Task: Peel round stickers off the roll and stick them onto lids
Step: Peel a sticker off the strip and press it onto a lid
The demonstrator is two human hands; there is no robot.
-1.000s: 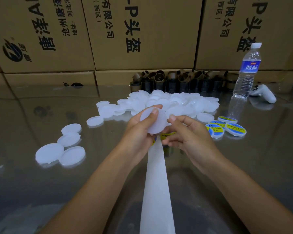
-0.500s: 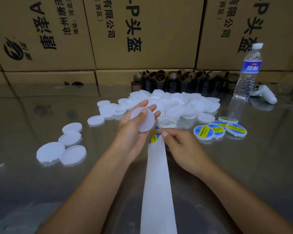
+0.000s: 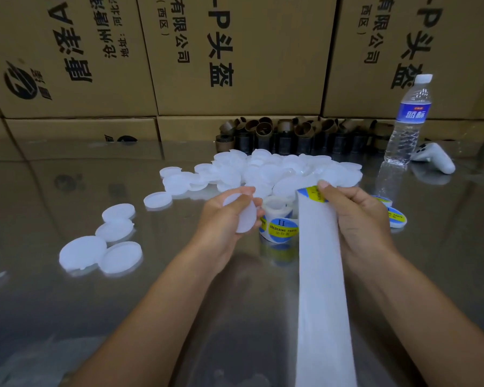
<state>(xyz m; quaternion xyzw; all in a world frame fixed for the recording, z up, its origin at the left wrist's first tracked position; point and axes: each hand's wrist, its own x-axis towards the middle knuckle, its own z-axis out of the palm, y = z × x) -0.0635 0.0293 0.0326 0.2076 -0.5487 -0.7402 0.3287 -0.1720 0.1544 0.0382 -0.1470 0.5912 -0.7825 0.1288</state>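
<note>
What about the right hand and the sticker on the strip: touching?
Touching. In the head view the right hand pinches the sticker under its thumb.

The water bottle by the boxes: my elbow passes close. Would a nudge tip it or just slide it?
The water bottle is tall, narrow and upright, so a high nudge would probably tip it. The table looks glossy, so a low push may slide it instead. Lying down, its round body would likely roll.

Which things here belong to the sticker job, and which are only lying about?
Job: left hand, held lid, right hand, sticker, backing strip, sticker roll, blank lid pile, labelled lids.
Lying about: water bottle, white controller, cardboard tubes, boxes.
</note>
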